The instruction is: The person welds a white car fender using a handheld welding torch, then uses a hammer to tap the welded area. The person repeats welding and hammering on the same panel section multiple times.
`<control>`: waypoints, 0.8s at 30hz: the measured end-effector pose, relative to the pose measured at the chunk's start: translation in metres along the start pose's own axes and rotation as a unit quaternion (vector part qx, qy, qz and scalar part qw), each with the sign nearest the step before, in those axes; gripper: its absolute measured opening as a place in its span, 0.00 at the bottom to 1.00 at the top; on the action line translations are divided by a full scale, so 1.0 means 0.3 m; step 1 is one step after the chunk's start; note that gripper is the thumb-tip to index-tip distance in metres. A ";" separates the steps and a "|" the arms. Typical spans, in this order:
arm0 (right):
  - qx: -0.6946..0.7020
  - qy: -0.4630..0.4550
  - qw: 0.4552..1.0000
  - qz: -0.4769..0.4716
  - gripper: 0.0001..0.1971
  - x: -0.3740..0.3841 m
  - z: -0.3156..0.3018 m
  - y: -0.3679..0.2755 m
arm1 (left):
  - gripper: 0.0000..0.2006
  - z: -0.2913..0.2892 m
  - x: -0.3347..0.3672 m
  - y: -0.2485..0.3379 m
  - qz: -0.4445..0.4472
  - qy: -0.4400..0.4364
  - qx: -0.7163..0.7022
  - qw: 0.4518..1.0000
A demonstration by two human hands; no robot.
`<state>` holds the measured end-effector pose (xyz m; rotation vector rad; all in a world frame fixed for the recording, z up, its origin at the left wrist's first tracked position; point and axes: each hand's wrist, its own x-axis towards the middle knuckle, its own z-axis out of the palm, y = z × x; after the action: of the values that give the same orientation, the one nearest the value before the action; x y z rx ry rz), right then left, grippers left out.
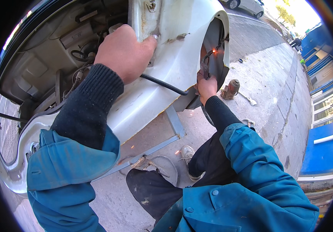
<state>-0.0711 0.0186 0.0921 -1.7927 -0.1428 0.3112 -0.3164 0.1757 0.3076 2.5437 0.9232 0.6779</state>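
In front of me is a white car body [147, 112] with bare, worn edges and an exposed bay on the left. My left hand [124, 54] is closed over the body's edge beside that bay, its thumb stretched along the white panel; the other fingers are mostly hidden. At the wheel arch [221, 23], my right hand [208, 87] grips a dark welding electrode holder [204, 69]. An orange glow shows near the holder's far end, inside the arch. A black corrugated tube [162, 82] runs across the panel between my hands.
A rusty bottle jack [231, 89] stands on the pavement right of my right hand. Below the body are a grey metal frame [176, 123] and a round ring [173, 166]. My shoe [188, 153] is close by, with small sparks near it. A blue wall [321, 154] rises at right.
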 end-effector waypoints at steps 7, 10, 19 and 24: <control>0.003 0.000 1.000 -0.003 0.23 -0.006 0.001 -0.009 | 0.31 -0.003 -0.001 0.002 0.005 -0.005 0.001 1.000; 0.003 0.002 1.000 0.001 0.23 0.001 -0.001 -0.006 | 0.31 0.001 0.001 0.000 0.006 0.005 0.010 1.000; 0.002 -0.001 1.000 0.003 0.22 0.001 -0.003 -0.003 | 0.31 -0.001 -0.002 0.001 0.005 0.003 0.010 1.000; 0.001 0.001 1.000 0.000 0.22 0.003 -0.001 0.001 | 0.31 -0.001 -0.001 0.001 0.005 0.001 0.009 1.000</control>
<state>-0.0701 0.0185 0.0916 -1.7906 -0.1406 0.3094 -0.3165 0.1753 0.3080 2.5660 0.9212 0.6770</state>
